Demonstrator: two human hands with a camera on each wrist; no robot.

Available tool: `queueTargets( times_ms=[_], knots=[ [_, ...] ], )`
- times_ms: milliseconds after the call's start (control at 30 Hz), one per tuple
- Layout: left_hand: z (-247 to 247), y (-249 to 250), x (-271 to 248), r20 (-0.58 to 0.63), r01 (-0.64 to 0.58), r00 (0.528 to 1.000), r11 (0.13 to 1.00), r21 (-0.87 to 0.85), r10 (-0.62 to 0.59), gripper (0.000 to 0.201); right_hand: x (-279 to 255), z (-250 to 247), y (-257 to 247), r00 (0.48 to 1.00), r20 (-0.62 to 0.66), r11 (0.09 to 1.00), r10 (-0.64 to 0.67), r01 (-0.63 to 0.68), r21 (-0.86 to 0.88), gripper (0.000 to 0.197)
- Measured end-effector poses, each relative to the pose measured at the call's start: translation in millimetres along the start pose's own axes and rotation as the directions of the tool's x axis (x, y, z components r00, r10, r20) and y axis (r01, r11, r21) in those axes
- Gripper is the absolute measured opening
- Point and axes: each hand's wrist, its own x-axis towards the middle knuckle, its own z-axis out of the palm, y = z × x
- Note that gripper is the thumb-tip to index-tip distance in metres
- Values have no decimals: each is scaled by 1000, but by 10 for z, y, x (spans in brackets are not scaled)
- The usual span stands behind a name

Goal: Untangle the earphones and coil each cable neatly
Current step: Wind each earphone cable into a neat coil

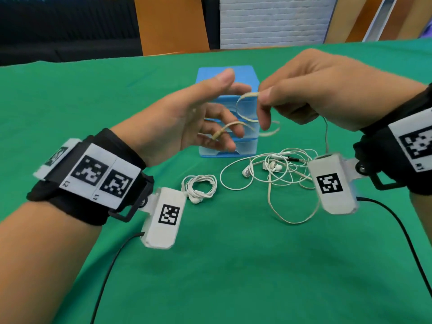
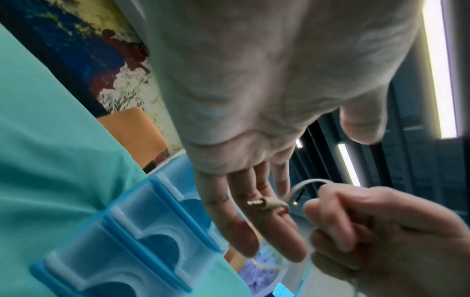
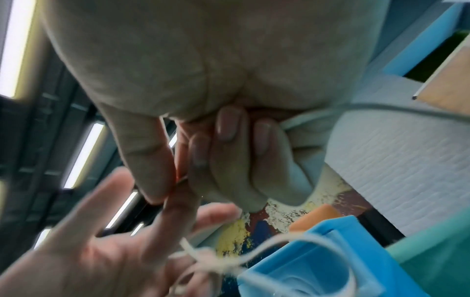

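Observation:
A beige flat earphone cable (image 1: 243,111) loops in the air between my hands, above the green table. My left hand (image 1: 217,108) is held with fingers straight and spread; the cable wraps round them, and its plug (image 2: 264,204) lies across the fingers. My right hand (image 1: 261,94) pinches the cable between thumb and forefinger, just right of the left fingertips. From that hand the cable drops to a tangled heap of white earphones (image 1: 275,169) on the cloth. Left of the heap lies a white earphone coil (image 1: 201,185).
A blue plastic drawer box (image 1: 228,73) stands right behind my hands, close to the left fingers (image 2: 244,231). The green cloth (image 1: 233,265) covers the table. Black wrist-camera leads (image 1: 397,220) trail over the cloth near me. Orange panels stand beyond the far edge.

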Motion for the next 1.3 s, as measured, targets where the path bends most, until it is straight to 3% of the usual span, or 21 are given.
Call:
queueTargets(
  times_ms=[167,267,367,433,500,600,700,767,800,867,1000,1100,1200,1300],
  knots=[
    [174,33,58,11,-113,994,969,220,113,26,31,86,-158,996,93,945,9,22,-325,28],
    [100,60,13,-92,-163,976,939,303,199,27,20,29,-19,1000,26,975,8,-2,-221,31],
    [-141,58,23,-368,-168,909,981,101,194,34,5,-14,243,995,-80,998,55,-52,36,36],
    [-321,49,24,-548,-210,832,965,-155,93,34,-9,-18,420,982,-146,983,118,-95,157,38],
    [-480,21,0,-652,-255,758,928,-270,19,34,-31,-19,583,965,-197,971,176,-136,199,38],
    [-594,-15,-57,-708,-227,703,964,-136,65,36,-78,-40,767,921,-278,943,272,-198,266,39],
    [-524,25,-117,-691,-204,702,978,35,171,37,-92,-90,821,825,-444,920,350,-212,330,43],
    [-438,93,-143,-695,-180,671,966,185,258,36,-88,-127,745,763,-560,931,323,-149,335,43],
    [-409,123,-143,-690,-173,654,949,263,311,36,-84,-141,678,751,-589,932,298,-97,348,41],
    [-377,170,-118,-667,-171,640,916,362,383,34,-69,-154,501,783,-579,931,227,1,365,39],
    [-318,210,-66,-557,-332,725,914,233,406,34,10,-82,96,920,-393,978,11,72,198,35],
    [-189,292,-25,-427,-424,806,903,67,410,28,58,-5,-191,989,-139,979,-60,31,-203,36],
    [-47,339,46,-278,-395,866,910,127,415,3,123,97,-368,999,27,887,-46,53,-458,30],
    [47,300,98,-205,-343,906,926,160,371,37,187,168,-387,995,29,884,-100,102,-457,17]
  ],
)
